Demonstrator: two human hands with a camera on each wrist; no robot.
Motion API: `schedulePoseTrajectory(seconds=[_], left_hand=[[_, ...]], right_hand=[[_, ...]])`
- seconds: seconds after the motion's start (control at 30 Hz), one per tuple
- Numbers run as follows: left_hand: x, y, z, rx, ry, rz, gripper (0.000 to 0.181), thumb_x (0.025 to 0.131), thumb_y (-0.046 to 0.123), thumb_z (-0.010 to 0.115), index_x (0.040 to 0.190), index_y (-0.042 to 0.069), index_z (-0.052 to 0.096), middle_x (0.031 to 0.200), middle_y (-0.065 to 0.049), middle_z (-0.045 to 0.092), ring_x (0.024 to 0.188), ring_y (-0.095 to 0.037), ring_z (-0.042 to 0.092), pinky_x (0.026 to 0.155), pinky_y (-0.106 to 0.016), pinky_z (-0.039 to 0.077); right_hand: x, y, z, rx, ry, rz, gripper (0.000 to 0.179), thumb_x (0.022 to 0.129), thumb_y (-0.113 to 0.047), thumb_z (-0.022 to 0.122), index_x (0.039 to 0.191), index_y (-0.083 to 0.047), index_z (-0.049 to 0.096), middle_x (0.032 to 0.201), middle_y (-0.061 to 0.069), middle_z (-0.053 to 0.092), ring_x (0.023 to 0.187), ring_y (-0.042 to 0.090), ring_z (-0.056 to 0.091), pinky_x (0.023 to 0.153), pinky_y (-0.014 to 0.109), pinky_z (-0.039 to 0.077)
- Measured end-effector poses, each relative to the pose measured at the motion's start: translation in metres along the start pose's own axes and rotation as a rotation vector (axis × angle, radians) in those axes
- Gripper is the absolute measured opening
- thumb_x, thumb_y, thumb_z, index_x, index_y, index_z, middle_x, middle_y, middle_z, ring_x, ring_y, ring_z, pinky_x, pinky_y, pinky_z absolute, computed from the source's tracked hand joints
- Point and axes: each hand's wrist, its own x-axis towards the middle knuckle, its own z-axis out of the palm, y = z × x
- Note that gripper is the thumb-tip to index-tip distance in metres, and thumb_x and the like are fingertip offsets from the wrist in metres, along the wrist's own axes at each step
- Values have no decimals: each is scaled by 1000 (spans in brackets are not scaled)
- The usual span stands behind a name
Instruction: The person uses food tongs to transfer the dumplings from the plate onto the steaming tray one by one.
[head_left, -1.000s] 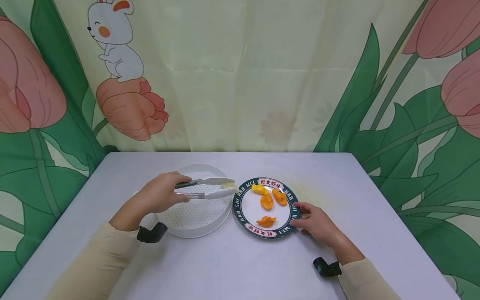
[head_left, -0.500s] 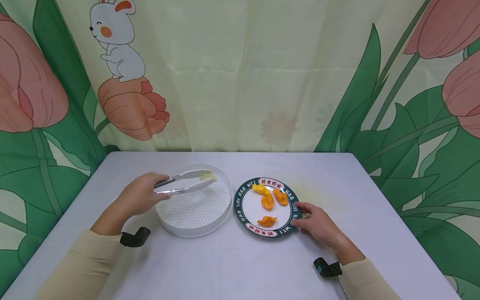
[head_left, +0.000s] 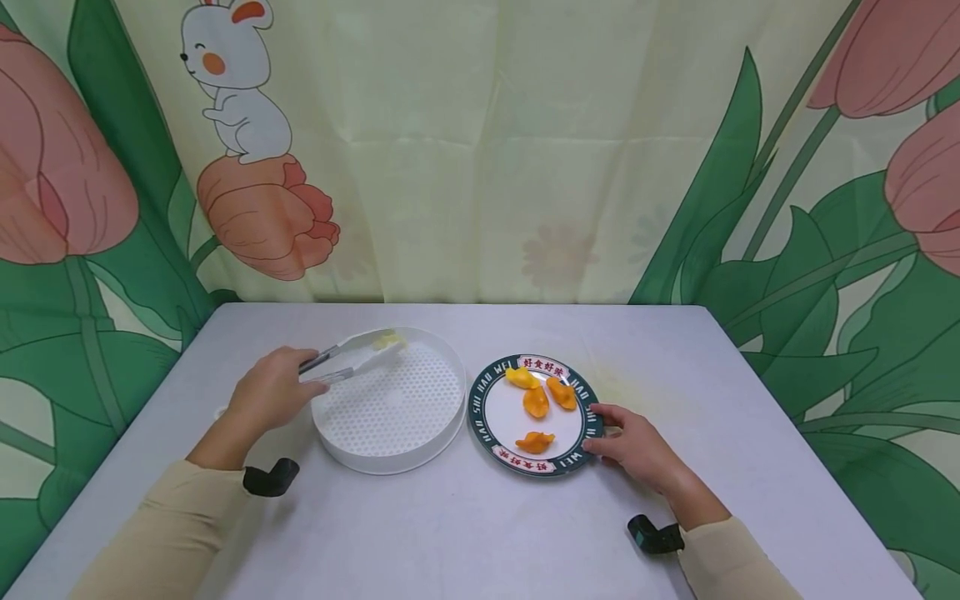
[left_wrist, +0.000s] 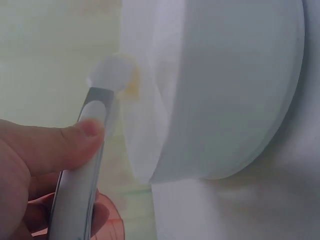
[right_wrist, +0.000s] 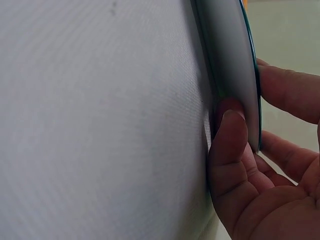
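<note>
My left hand (head_left: 266,396) holds metal tongs (head_left: 337,377) with dark grips. Their tips reach over the far left part of a round white steamer tray (head_left: 390,461) with a perforated bottom. A pale yellow piece (head_left: 388,340), blurred, sits between the tips; in the left wrist view the yellow piece (left_wrist: 132,85) shows beside the tray wall (left_wrist: 225,100). My right hand (head_left: 637,450) grips the right rim of a green-edged plate (head_left: 480,417), fingers above and below the edge in the right wrist view. Several orange and yellow dumpling-shaped pieces (head_left: 536,402) lie on the plate.
The tray and plate stand side by side on a white-covered table (head_left: 465,542), with a narrow gap between them. Behind the table's far edge hangs a curtain (head_left: 480,167) printed with tulips and a rabbit. Each wrist carries a black camera (head_left: 272,477).
My left hand has moved left with the tongs and the pale yellow piece, from beside the plate to over the tray's far left. The right hand and plate have stayed put.
</note>
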Motion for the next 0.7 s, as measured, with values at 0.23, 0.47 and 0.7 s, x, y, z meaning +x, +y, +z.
schedulePoseTrajectory(seconds=[0.23,0.47,0.7], left_hand=[[6,2,9,-4,-12,-49,64,90,23,74,139,-10,49,126,-33,53,103,-42,55,78,-53,50],[11,1,18,10,-11,-87,66,91,23,74,140,-11,48,128,-34,52,106,-44,55,82,-55,49],[11,5,21,18,-16,-88,67,92,23,73,141,-13,46,128,-35,51,110,-46,54,87,-58,48]], right_hand=[[-1,0,1,-2,4,-4,72,87,-19,79,148,-2,44,138,25,50,91,23,56,77,31,56],[-1,-1,1,-4,3,1,72,87,-21,79,148,-2,45,139,25,49,91,23,56,77,31,56],[0,-1,0,-4,3,3,73,87,-20,79,148,-2,44,140,26,48,95,25,56,78,32,56]])
